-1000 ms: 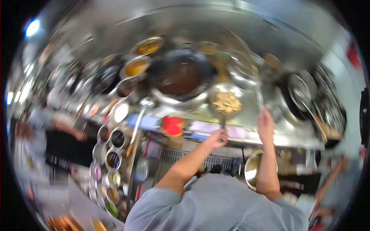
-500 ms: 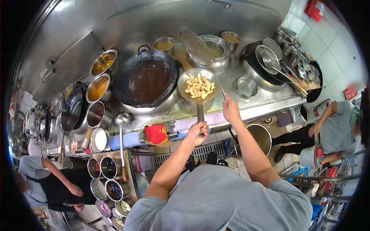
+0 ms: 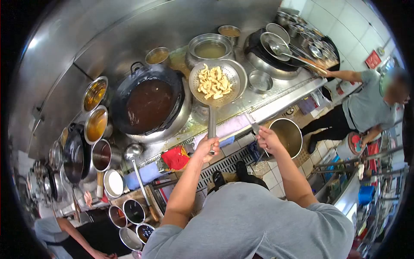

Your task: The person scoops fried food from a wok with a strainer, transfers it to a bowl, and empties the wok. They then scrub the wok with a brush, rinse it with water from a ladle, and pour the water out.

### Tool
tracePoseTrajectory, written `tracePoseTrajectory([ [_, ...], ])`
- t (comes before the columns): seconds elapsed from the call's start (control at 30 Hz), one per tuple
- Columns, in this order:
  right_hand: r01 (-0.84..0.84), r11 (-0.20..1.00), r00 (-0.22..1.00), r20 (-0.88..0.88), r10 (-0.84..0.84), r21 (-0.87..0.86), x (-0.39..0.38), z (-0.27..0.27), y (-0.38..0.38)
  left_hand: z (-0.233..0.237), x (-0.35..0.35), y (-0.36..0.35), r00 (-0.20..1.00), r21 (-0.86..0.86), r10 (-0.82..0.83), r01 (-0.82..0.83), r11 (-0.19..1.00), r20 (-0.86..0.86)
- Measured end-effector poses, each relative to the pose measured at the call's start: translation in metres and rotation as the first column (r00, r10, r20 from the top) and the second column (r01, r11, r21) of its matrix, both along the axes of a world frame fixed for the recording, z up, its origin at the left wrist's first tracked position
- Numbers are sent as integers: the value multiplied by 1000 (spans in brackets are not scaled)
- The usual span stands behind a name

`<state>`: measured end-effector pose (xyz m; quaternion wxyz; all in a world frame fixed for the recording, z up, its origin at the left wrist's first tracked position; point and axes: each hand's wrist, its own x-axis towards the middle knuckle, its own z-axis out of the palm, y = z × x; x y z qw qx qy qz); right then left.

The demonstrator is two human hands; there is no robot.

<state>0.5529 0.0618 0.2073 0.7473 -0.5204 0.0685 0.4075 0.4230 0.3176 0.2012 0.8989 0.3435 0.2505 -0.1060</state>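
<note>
My left hand point(image 3: 207, 149) is closed around the handle of a round perforated strainer point(image 3: 230, 98). Pale cooked strips of food point(image 3: 212, 83) lie in its bowl, above the steel counter. To the right, my right hand point(image 3: 268, 140) grips a flat metal handle point(image 3: 254, 126). A shallow round metal disc point(image 3: 240, 80) shows behind the strainer and lines up with this handle, but I cannot see them join. Beyond it stands an uncovered pot point(image 3: 211, 48) of cloudy liquid. Left of the strainer, a large black wok point(image 3: 148, 105) holds dark brown liquid.
Bowls of orange liquid point(image 3: 95, 125) stand left of the wok. A ladle point(image 3: 133, 151) leans at the counter edge. A deep pot point(image 3: 286, 136) stands below on the right. One co-worker point(image 3: 371, 99) reaches toward the right-hand wok; another person's arm point(image 3: 79, 235) is at lower left.
The round disc that was tilted over the pot has come down behind the strainer. My right hand has moved down and right; the left, slightly left. The co-worker at right now reaches toward the counter.
</note>
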Motion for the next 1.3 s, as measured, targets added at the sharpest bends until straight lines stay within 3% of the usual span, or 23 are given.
tracePoseTrajectory([
  [0.13, 20, 975, 992, -125, 8, 220, -29, -15, 2, -2, 3, 12, 995, -97, -102, 100, 990, -14],
  [0.3, 139, 951, 977, -194, -86, 277, -64, -14, -4, 6, -1, 1, 986, -88, -163, 159, 983, -36],
  [0.37, 199, 936, 965, -223, -136, 290, -85, -4, -17, 30, -20, -13, 981, -33, -194, 193, 981, -11],
  [0.47, 154, 905, 972, -224, -68, 397, -129, 7, -54, 41, -58, -37, 960, 21, -279, 280, 960, -37],
  [0.53, 249, 844, 946, -305, -107, 475, -167, -6, -86, 52, -83, -68, 946, 168, -300, 318, 933, -123],
  [0.57, 288, 867, 939, -298, -172, 406, -188, -9, -102, 53, -93, -84, 935, 179, -330, 350, 920, -130],
  [0.6, 313, 822, 939, -285, -192, 477, -209, -10, -119, 45, -99, -93, 900, 161, -424, 436, 886, -104],
  [0.63, 360, 822, 926, -277, -256, 442, -233, -6, -137, 36, -106, -105, 870, 196, -480, 493, 848, -110],
  [0.67, 453, 830, 881, -308, -360, 326, -257, -7, -155, 24, -113, -114, 826, 80, -559, 563, 822, -75],
  [0.7, 498, 779, 863, -303, -404, 382, -286, -5, -175, 15, -114, -127, 790, -41, -611, 609, 792, -47],
  [0.8, 629, 689, 776, -248, -580, 359, -380, 5, -231, 24, -140, -186, 605, -125, -791, 781, 612, -94],
  [0.93, 842, 518, 536, -137, -833, 150, -481, 53, -265, 42, -144, -252, 345, -295, -938, 892, 342, -43],
  [1.0, 947, 320, 319, -44, -947, -24, -521, 89, -273, 50, -147, -292, 149, -335, -988, 934, 124, 51],
  [1.03, 950, 311, 310, -33, -950, -20, -535, 94, -275, 56, -149, -315, 63, -275, -995, 961, 40, 77],
  [1.1, 995, 0, 20, 187, -982, -105, -553, 99, -280, 77, -158, -361, -59, -97, -993, 993, -69, 103],
  [1.13, 995, 3, 21, 190, -981, -98, -560, 96, -284, 90, -166, -385, -105, 23, -989, 994, -103, 104],
  [1.2, 976, -213, -188, 324, -927, -43, -570, 84, -296, 97, -183, -428, -133, 170, -990, 978, -123, 44],
  [1.23, 977, -208, -186, 328, -926, -34, -573, 79, -302, 96, -191, -446, -147, 234, -988, 963, -133, 41],
  [1.3, 936, -351, -322, 345, -881, -23, -577, 67, -309, 79, -205, -478, -178, 384, -982, 913, -139, 69],
])
